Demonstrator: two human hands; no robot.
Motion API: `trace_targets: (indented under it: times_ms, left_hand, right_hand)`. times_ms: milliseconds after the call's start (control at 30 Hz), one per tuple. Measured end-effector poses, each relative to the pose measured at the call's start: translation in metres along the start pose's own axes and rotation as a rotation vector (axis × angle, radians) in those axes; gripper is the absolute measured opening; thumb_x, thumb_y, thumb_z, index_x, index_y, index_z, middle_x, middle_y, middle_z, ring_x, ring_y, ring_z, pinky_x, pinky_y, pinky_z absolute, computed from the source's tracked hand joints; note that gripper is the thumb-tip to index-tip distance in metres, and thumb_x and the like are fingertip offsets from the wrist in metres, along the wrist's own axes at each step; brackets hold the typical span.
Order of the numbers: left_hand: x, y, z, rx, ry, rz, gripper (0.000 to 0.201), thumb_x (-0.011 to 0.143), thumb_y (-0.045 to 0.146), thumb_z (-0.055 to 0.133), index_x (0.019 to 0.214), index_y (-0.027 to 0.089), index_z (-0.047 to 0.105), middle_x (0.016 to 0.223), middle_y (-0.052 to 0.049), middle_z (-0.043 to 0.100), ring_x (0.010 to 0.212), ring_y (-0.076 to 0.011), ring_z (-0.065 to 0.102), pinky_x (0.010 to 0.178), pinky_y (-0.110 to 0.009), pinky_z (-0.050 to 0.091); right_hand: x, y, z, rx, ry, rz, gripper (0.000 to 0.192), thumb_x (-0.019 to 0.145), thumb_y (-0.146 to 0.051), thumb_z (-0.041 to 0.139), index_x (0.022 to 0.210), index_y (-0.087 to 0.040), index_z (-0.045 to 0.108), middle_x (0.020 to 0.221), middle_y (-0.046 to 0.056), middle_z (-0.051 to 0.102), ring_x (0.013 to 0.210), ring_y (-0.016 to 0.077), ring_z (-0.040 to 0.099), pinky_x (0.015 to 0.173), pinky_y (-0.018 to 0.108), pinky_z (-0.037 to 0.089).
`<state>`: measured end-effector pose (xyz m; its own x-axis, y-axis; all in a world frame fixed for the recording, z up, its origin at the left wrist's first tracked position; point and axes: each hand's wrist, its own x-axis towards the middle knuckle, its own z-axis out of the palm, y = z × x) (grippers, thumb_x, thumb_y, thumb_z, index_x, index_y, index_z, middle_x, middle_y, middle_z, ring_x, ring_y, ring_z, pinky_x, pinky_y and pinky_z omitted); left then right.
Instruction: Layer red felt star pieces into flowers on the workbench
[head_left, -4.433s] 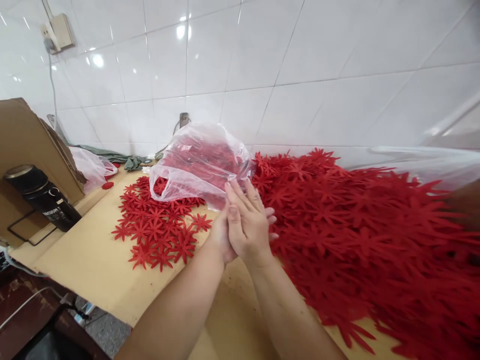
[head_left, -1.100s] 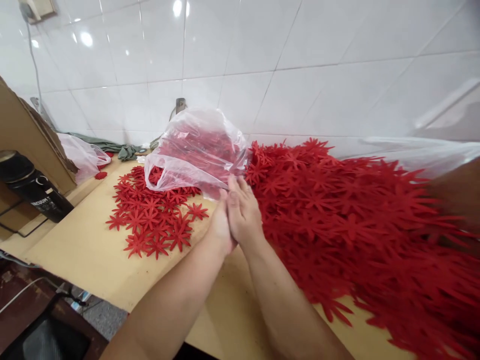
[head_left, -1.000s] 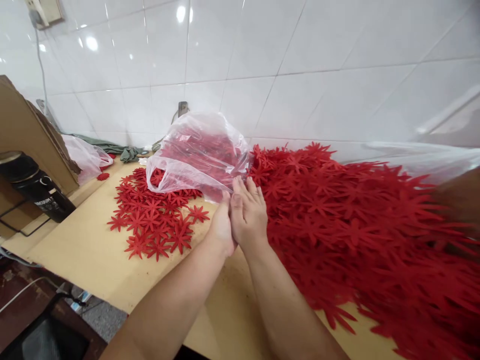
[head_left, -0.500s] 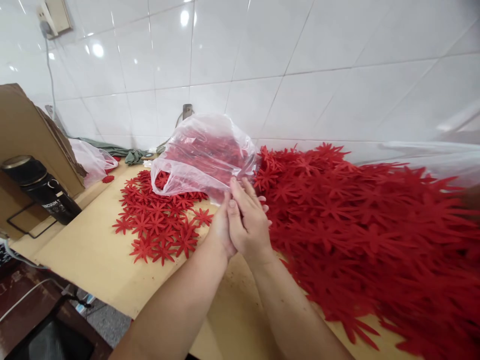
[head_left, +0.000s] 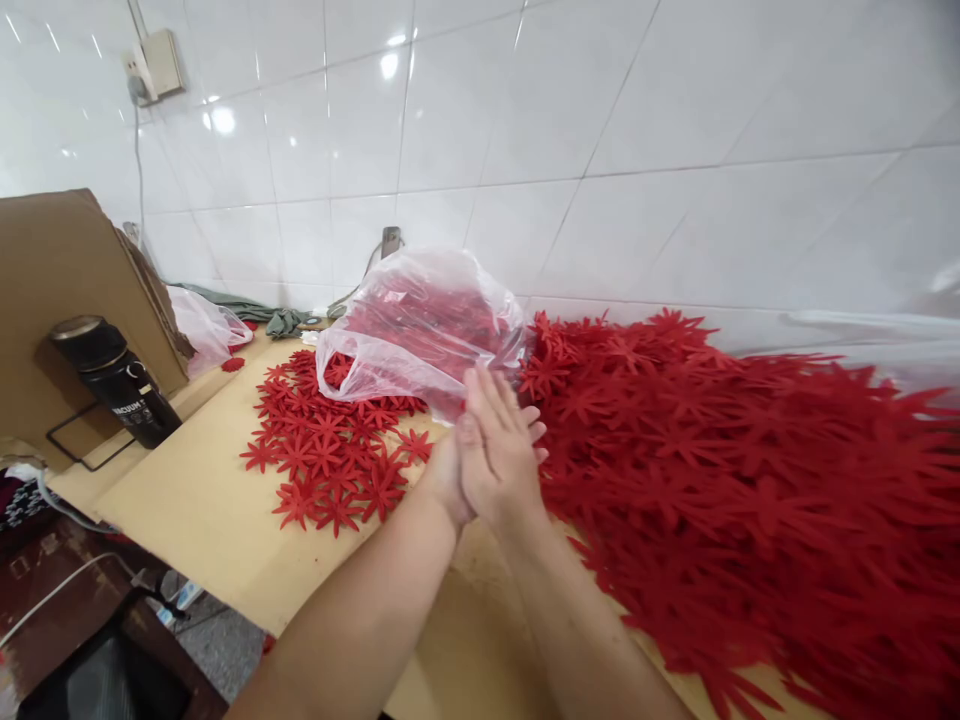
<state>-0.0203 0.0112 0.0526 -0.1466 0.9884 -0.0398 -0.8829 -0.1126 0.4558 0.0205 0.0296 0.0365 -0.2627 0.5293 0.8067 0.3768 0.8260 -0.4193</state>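
Palm to palm, my two hands press together over the table, just in front of a clear plastic bag (head_left: pixel 427 310). My right hand (head_left: pixel 501 455) lies on top with its fingers stretched out. Under it, my left hand (head_left: pixel 448 475) is mostly covered; its fingertips stick out past the right hand's edge. I see nothing held between them. Red flower-shaped cutouts (head_left: pixel 326 455) are spread to the left of my hands, and more show through the bag. A large heap of the same red cutouts (head_left: pixel 712 470) rises to the right.
A black vacuum flask (head_left: pixel 116 380) leans by a cardboard box (head_left: pixel 75 270) at the left. Behind them lie a white plastic bag (head_left: pixel 206 325) and green cloth (head_left: pixel 247 303). A tiled wall (head_left: pixel 525 120) runs along the back of the wooden table (head_left: pixel 202 480).
My hands stay together; the right hand's fingers now lie straighter and flatter along the left. The whole scene has shifted a little right and down as the head camera moved.
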Motion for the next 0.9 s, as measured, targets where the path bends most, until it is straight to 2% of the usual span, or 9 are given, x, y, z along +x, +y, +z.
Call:
trace_targets:
  times_ms: [67, 167, 300, 400, 467, 567, 667, 800, 900]
  left_hand:
    - [-0.002, -0.004, 0.008, 0.043, -0.035, -0.094, 0.032, 0.080, 0.020, 0.045, 0.107, 0.016, 0.061, 0.112, -0.007, 0.062, 0.112, -0.0188, 0.052, 0.100, -0.032, 0.036]
    - [-0.002, 0.000, 0.013, 0.017, -0.030, -0.109, 0.030, 0.081, 0.023, 0.043, 0.101, 0.013, 0.063, 0.106, -0.009, 0.065, 0.107, -0.0187, 0.055, 0.100, -0.030, 0.036]
    - [0.006, 0.015, 0.000, -0.036, 0.052, -0.080, 0.045, 0.086, 0.043, 0.033, 0.105, 0.012, 0.059, 0.112, -0.010, 0.061, 0.113, -0.0186, 0.051, 0.100, -0.030, 0.036]
    - [0.011, 0.013, -0.010, -0.030, 0.066, 0.030, 0.045, 0.088, 0.042, 0.026, 0.110, 0.017, 0.057, 0.117, -0.006, 0.058, 0.118, -0.0137, 0.047, 0.101, -0.025, 0.034]
    - [0.010, 0.003, -0.010, 0.019, 0.033, 0.014, 0.044, 0.088, 0.040, 0.027, 0.111, 0.018, 0.057, 0.117, -0.006, 0.059, 0.118, -0.0138, 0.047, 0.101, -0.025, 0.034]
    - [0.004, -0.015, 0.001, 0.112, 0.051, -0.071, 0.037, 0.085, 0.038, 0.039, 0.109, 0.018, 0.059, 0.113, -0.006, 0.061, 0.114, -0.0171, 0.050, 0.100, -0.029, 0.035]
    - [0.000, -0.014, 0.009, 0.103, 0.089, -0.079, 0.035, 0.084, 0.041, 0.041, 0.099, 0.016, 0.062, 0.102, -0.006, 0.064, 0.109, -0.0164, 0.053, 0.099, -0.027, 0.036]
    - [0.009, 0.013, 0.000, 0.028, 0.145, -0.041, 0.038, 0.086, 0.042, 0.036, 0.078, 0.014, 0.061, 0.080, -0.004, 0.062, 0.101, -0.0130, 0.056, 0.098, -0.024, 0.036]
    - [0.020, 0.027, -0.013, 0.042, 0.136, -0.048, 0.038, 0.086, 0.041, 0.034, 0.082, 0.014, 0.061, 0.080, -0.004, 0.060, 0.100, -0.0131, 0.055, 0.098, -0.026, 0.035]
  right_hand:
    - [0.001, 0.019, -0.004, -0.034, 0.081, 0.097, 0.045, 0.088, -0.031, 0.029, 0.129, -0.021, 0.042, 0.138, 0.006, 0.040, 0.133, 0.0230, 0.025, 0.107, 0.052, 0.021]
    - [-0.002, 0.035, -0.003, 0.031, 0.126, 0.199, 0.046, 0.088, -0.036, 0.030, 0.128, -0.019, 0.044, 0.134, 0.009, 0.044, 0.129, 0.0232, 0.034, 0.106, 0.051, 0.025]
    - [-0.006, 0.012, 0.010, 0.175, 0.017, 0.181, 0.047, 0.087, -0.039, 0.031, 0.122, -0.014, 0.051, 0.129, 0.012, 0.049, 0.126, 0.0216, 0.038, 0.106, 0.046, 0.030]
    - [-0.005, -0.002, 0.015, 0.211, -0.080, 0.131, 0.048, 0.087, -0.040, 0.032, 0.124, -0.014, 0.049, 0.131, 0.012, 0.048, 0.129, 0.0208, 0.034, 0.108, 0.045, 0.025]
    - [-0.004, 0.006, 0.013, 0.223, -0.040, 0.194, 0.051, 0.087, -0.042, 0.031, 0.128, -0.015, 0.044, 0.137, 0.011, 0.041, 0.132, 0.0205, 0.029, 0.109, 0.046, 0.021]
    - [-0.004, 0.031, 0.006, 0.260, 0.095, 0.422, 0.058, 0.086, -0.046, 0.031, 0.133, -0.012, 0.035, 0.140, 0.014, 0.034, 0.131, 0.0222, 0.029, 0.107, 0.047, 0.024]
    - [-0.004, 0.039, 0.005, 0.268, 0.132, 0.471, 0.053, 0.085, -0.043, 0.034, 0.126, -0.011, 0.043, 0.131, 0.017, 0.046, 0.123, 0.0225, 0.042, 0.103, 0.046, 0.031]
    - [-0.003, 0.006, 0.014, 0.282, 0.094, 0.288, 0.033, 0.085, -0.034, 0.037, 0.102, -0.017, 0.060, 0.115, 0.012, 0.057, 0.112, 0.0201, 0.049, 0.100, 0.043, 0.035]
    - [-0.005, -0.023, 0.021, 0.352, 0.126, 0.292, 0.026, 0.084, -0.031, 0.039, 0.094, -0.018, 0.059, 0.099, 0.010, 0.062, 0.098, 0.0196, 0.055, 0.093, 0.043, 0.040]
